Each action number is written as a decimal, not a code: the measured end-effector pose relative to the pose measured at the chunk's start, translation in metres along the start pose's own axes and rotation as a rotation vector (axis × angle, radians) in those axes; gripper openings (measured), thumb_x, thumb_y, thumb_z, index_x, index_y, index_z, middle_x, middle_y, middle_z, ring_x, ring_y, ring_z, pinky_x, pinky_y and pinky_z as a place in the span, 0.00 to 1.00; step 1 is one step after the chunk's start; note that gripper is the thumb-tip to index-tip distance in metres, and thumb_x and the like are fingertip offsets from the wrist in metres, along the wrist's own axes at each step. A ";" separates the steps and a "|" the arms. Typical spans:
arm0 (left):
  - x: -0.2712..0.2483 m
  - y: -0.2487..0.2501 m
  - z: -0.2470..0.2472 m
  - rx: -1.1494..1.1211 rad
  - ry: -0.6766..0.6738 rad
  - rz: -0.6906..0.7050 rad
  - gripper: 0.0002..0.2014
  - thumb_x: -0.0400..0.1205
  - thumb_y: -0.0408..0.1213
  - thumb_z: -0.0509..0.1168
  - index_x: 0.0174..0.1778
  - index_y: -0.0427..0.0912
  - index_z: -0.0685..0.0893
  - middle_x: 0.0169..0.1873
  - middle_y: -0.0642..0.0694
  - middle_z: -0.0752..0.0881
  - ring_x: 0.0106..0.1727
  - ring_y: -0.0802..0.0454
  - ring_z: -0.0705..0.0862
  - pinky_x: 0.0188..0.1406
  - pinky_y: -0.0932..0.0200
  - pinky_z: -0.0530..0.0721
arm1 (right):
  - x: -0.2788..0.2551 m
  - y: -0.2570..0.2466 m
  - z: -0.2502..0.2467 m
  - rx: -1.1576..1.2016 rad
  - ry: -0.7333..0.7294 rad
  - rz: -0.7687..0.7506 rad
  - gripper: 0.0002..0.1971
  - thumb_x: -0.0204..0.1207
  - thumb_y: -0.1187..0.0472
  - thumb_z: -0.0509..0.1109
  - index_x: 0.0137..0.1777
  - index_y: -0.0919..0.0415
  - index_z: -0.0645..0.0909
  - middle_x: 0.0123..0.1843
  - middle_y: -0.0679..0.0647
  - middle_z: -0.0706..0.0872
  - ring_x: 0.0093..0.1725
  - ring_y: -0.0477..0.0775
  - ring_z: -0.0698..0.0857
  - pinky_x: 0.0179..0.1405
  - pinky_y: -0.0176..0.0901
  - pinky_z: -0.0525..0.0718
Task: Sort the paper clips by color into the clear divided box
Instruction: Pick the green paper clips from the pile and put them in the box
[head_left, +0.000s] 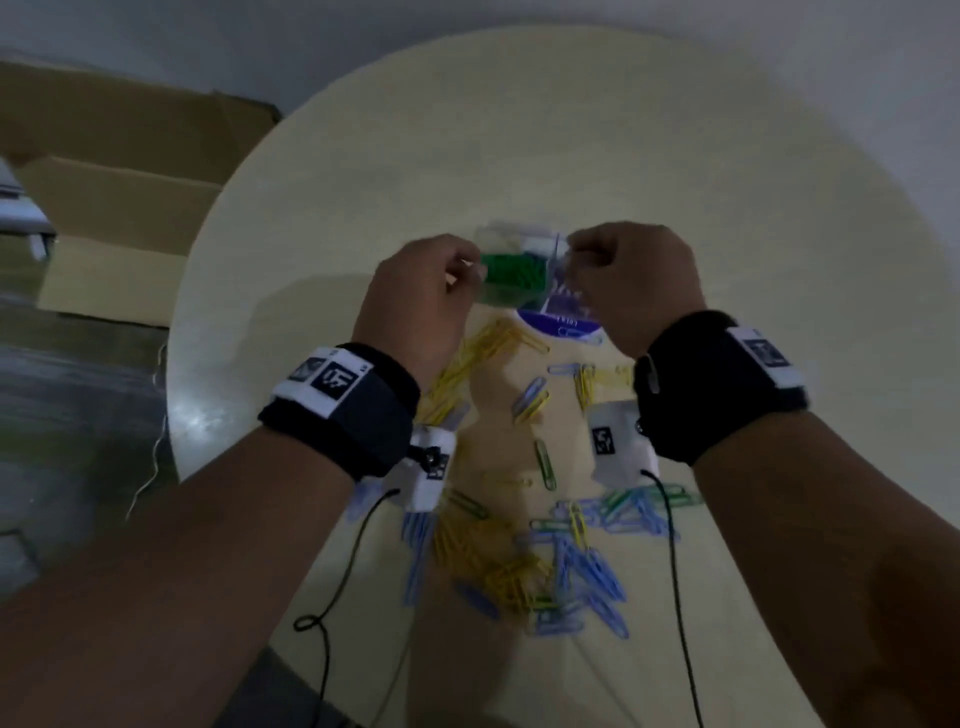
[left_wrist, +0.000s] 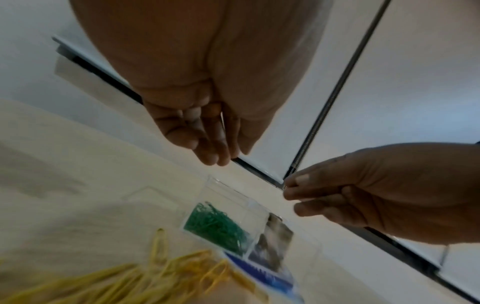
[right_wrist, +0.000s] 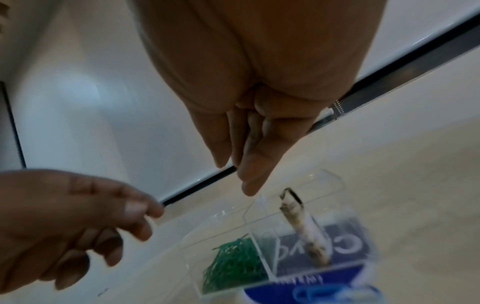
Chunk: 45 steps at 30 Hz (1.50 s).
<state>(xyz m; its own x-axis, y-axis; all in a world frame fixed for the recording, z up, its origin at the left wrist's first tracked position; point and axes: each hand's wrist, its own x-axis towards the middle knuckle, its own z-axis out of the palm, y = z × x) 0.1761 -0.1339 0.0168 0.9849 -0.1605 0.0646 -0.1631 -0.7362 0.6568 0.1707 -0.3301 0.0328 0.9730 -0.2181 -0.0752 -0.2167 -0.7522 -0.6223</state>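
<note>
While both hands hover over the clear divided box (head_left: 519, 270), which sits just past the tabletop's (head_left: 727, 208) centre toward 12 o'clock, the sound move is probably to drop each clip straight down into its own colour's cell, low enough that it cannot bounce out. From the head view the left hand (head_left: 415, 301) and right hand (head_left: 636, 283) are curled above the box's 9 and 3 o'clock edges; loose yellow, blue and green paper clips (head_left: 524, 561) lie toward 6 o'clock.

From the left wrist, the left hand's fingers (left_wrist: 207, 148) are bunched together above the green clips' cell (left_wrist: 215, 228); whether they pinch a clip I cannot tell.

From the right wrist, the right hand's fingers (right_wrist: 249, 164) press together, pointing down at the box; any clip between them is hidden
</note>
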 end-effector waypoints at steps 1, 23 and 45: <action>-0.014 -0.004 -0.006 0.020 -0.035 0.044 0.09 0.84 0.40 0.64 0.55 0.47 0.87 0.49 0.47 0.88 0.43 0.52 0.84 0.46 0.64 0.77 | -0.015 0.005 -0.005 0.018 0.022 -0.021 0.11 0.73 0.56 0.70 0.53 0.52 0.88 0.48 0.50 0.91 0.51 0.48 0.87 0.54 0.37 0.81; -0.144 -0.021 0.036 0.362 -0.390 0.520 0.20 0.79 0.33 0.65 0.68 0.48 0.81 0.69 0.49 0.81 0.66 0.41 0.77 0.63 0.44 0.78 | -0.188 0.108 0.000 -0.252 -0.124 -0.193 0.23 0.72 0.58 0.64 0.69 0.54 0.78 0.71 0.51 0.80 0.73 0.62 0.73 0.71 0.59 0.73; -0.211 -0.006 0.043 0.429 -0.628 0.453 0.24 0.78 0.49 0.62 0.73 0.57 0.74 0.78 0.51 0.70 0.81 0.46 0.64 0.73 0.44 0.71 | -0.242 0.131 -0.006 -0.519 -0.410 -0.170 0.28 0.71 0.32 0.55 0.73 0.31 0.66 0.85 0.53 0.54 0.82 0.69 0.53 0.76 0.67 0.60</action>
<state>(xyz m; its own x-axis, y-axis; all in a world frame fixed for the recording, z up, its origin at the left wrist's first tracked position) -0.0338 -0.1240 -0.0330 0.6271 -0.7353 -0.2571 -0.6619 -0.6770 0.3217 -0.0942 -0.3802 -0.0259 0.9262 0.1056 -0.3619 0.0315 -0.9783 -0.2047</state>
